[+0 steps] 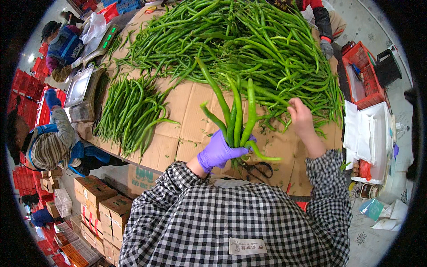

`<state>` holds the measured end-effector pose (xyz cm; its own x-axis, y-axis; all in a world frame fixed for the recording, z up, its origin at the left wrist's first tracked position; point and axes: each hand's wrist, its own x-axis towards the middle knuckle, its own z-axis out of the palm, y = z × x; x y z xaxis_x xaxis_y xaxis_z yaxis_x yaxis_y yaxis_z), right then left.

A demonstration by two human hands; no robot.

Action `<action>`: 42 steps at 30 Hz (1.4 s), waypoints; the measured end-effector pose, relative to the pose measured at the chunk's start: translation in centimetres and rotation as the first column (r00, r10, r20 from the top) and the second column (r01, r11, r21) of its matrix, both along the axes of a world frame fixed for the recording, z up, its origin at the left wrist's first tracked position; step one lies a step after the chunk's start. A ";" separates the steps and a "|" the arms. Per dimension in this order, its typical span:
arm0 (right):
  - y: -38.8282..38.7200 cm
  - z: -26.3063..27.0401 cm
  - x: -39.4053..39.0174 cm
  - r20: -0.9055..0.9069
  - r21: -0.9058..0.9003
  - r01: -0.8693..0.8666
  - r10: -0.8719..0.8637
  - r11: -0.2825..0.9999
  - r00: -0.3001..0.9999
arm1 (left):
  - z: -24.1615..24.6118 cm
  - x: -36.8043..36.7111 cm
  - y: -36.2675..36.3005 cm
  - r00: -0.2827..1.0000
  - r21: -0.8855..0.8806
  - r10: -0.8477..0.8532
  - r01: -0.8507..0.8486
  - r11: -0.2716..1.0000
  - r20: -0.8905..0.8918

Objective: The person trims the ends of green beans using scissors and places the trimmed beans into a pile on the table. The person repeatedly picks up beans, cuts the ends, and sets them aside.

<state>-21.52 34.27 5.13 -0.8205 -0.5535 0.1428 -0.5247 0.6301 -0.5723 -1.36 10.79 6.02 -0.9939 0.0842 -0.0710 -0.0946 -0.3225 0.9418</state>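
My left hand (220, 152), in a purple glove, grips a small bunch of long green chili peppers (238, 123) by their lower ends, and the pods fan out upward. One curved pepper (263, 153) sticks out sideways from that fist. My bare right hand (302, 116) is at the front edge of a large pile of green chili peppers (267, 50). Its thumb and fingers pinch the end of one long pepper (272, 96). Just below the left hand, black-handled scissors (258, 171) lie partly hidden on the cardboard (186, 110).
A neater heap of peppers (130, 113) lies at the left, near scales (80, 86). Co-workers stand beyond the left edge; a gloved hand (326, 48) rests at the far right. A red crate (363, 75) and white foam box (377, 167) flank the right side. Cartons (96, 197) stand lower left.
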 end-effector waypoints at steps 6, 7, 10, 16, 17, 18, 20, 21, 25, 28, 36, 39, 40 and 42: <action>-2.2 3.3 10.1 0.433 -0.529 0.145 0.120 0.836 0.893 | -0.4 -0.1 0.9 0.994 0.233 0.078 -0.095 0.968 0.080; -2.6 3.8 11.9 0.378 -0.532 0.097 0.133 0.841 0.916 | -0.6 -0.3 0.9 0.994 0.242 0.085 -0.100 0.965 0.074; -3.8 5.0 15.1 0.216 -0.477 -0.042 0.164 0.878 0.962 | -1.3 -0.3 1.3 0.984 0.388 0.176 -0.177 0.904 0.037; -6.5 5.1 16.4 -0.031 -0.291 -0.175 0.174 0.941 0.984 | -2.1 -0.2 1.7 0.982 0.436 0.189 -0.168 0.884 -0.005; -6.6 5.2 16.4 -0.093 -0.250 -0.225 0.208 0.942 0.974 | -2.0 -0.1 1.7 0.983 0.437 0.186 -0.171 0.883 0.010; -6.7 5.3 16.4 -0.154 -0.205 -0.272 0.243 0.940 0.958 | -2.0 -0.1 1.7 0.984 0.441 0.175 -0.164 0.882 0.016; -6.6 5.6 16.4 -0.094 -0.138 -0.264 0.253 0.955 0.963 | -1.9 -0.1 1.7 0.985 0.474 0.165 -0.164 0.865 0.041; -6.5 5.7 16.3 -0.064 -0.104 -0.261 0.255 0.960 0.965 | -1.8 -0.1 1.7 0.984 0.479 0.168 -0.178 0.860 0.064; -6.2 5.7 15.6 -0.221 -0.240 -0.261 0.209 0.935 0.953 | -1.7 0.1 1.5 0.968 0.512 0.189 -0.247 0.822 0.164; -6.2 5.0 14.3 -0.113 -0.347 -0.154 0.122 0.925 0.986 | -1.7 0.1 1.5 0.969 0.518 0.188 -0.244 0.820 0.160; -6.4 2.0 13.1 0.520 -0.595 0.033 0.352 0.803 0.778 | -1.1 -0.1 2.1 0.977 0.332 0.203 -0.214 0.919 0.068; -6.1 1.6 13.1 0.697 -0.636 0.220 0.428 0.740 0.575 | -1.0 0.0 2.2 0.987 0.332 0.152 -0.163 0.929 0.061; -5.9 1.5 13.0 0.696 -0.654 0.212 0.469 0.726 0.544 | -1.1 0.1 2.2 0.990 0.320 0.130 -0.141 0.937 0.057; -5.7 1.6 12.9 0.697 -0.674 0.226 0.504 0.703 0.509 | -1.1 0.1 2.3 0.993 0.340 0.100 -0.116 0.933 0.063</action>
